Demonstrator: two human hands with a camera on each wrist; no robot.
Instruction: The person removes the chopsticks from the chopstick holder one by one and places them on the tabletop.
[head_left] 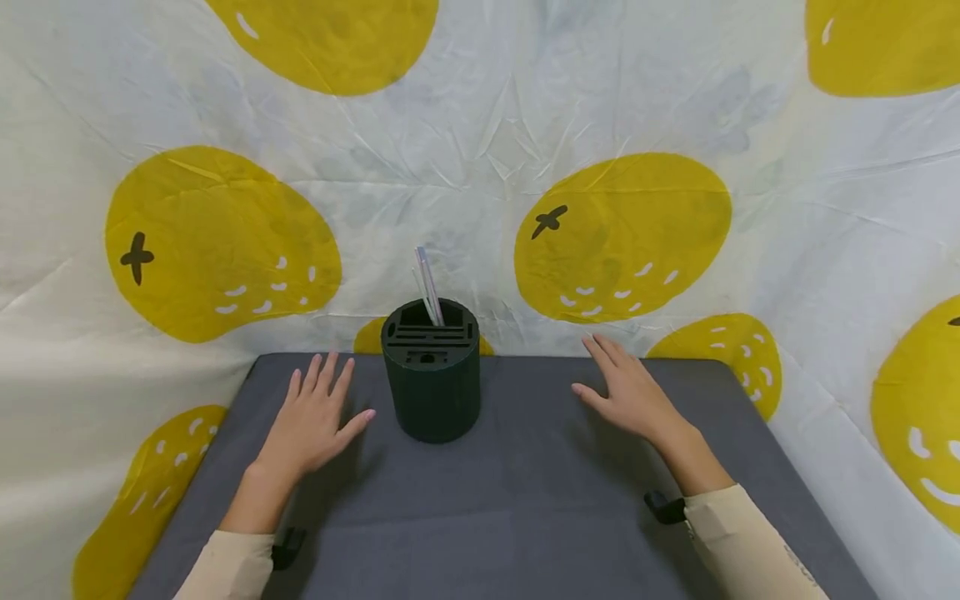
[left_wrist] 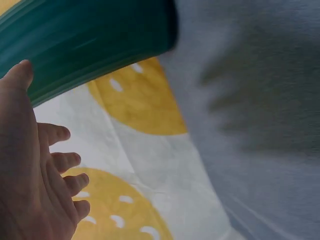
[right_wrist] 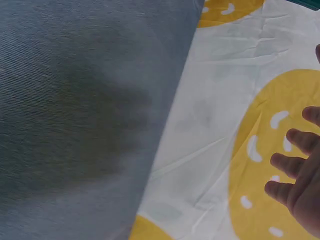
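Seen from the head camera, a person's two bare hands are held out over a dark grey table [head_left: 465,533], with a dark green cylindrical holder [head_left: 433,400] standing upright between them, toward the far edge and a little left of the middle. Its black top is cut with slots, and a few thin, pale sticks [head_left: 427,287] rise from the far compartment, leaning left. The left hand [head_left: 303,425] is just left of the holder, fingers straight and slightly parted, thumb pointing toward it with a gap between; it has hold of nothing. The right hand [head_left: 633,404] is well to the right, fingers extended, thumb apart, grasping nothing either. Both arms wear cream sleeves [head_left: 750,546], with a black piece [head_left: 666,507] by each wrist, and a white cloth [head_left: 465,150] printed with yellow fruit [head_left: 622,242] hangs behind. The left wrist camera shows the thumb in front of the holder's green side, the other fingers spread, and the hand's blurred shadow [left_wrist: 270,95] on the table. In the right wrist view, the fingers fan out at the right edge before the printed cloth, empty, with a sliver of green in the far corner.
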